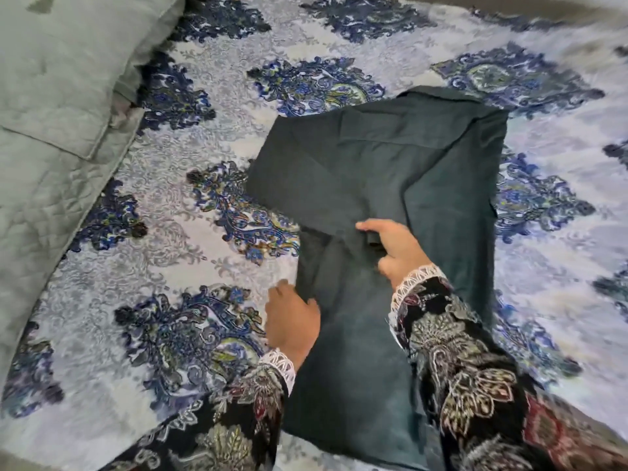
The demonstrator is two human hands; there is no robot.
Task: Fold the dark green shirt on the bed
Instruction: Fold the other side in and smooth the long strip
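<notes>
Blue paisley bedspread (210, 158) fills my view, covering the bed. My right fingers (368, 226) are curled around a bunched fold near the middle of the shirt (390, 164), thumb and forefinger pinching the cloth. My left fingers (282, 290) are tucked at the shirt's left edge, gripping it where it meets the bedspread. Right hand (396, 248) sits on top of the fabric; left hand (292, 321) sits at its side, lower and nearer me. Both wrists wear lace-trimmed cuffs on dark floral sleeves (469, 385). Dark green and partly folded, the shirt runs from between my arms out toward the bed's middle, its far part lying flat. A grey-green quilt (57, 130) lies along the left.
</notes>
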